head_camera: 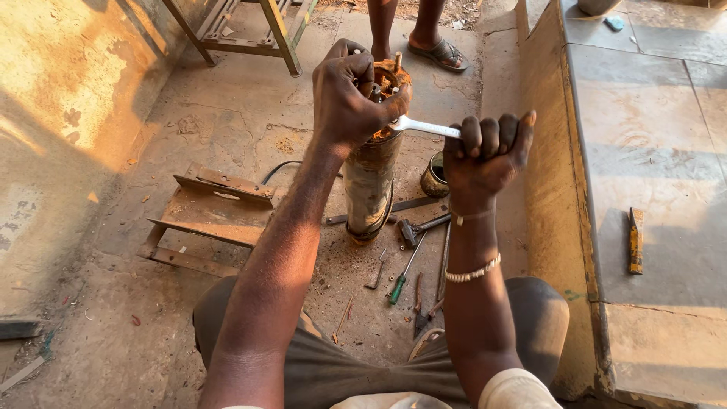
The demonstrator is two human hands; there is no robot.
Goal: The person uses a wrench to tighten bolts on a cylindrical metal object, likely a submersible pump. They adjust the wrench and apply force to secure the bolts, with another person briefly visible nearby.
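Note:
A tall rusty metal cylinder (371, 185) stands upright on the concrete floor in front of me. My left hand (348, 95) grips its rusted top end, where bolts stick up. My right hand (488, 151) is closed around the handle of a silver wrench (420, 127), whose head sits against the cylinder's top under my left hand.
Loose tools lie at the cylinder's base: a green-handled screwdriver (400, 282), pliers (419, 307), a hammer (416, 227). A rusty steel bracket (216, 220) lies left, a small round tin (435, 176) right. A raised tiled ledge (644, 151) holds a chisel (635, 241). Another person's sandalled feet (439, 51) stand beyond.

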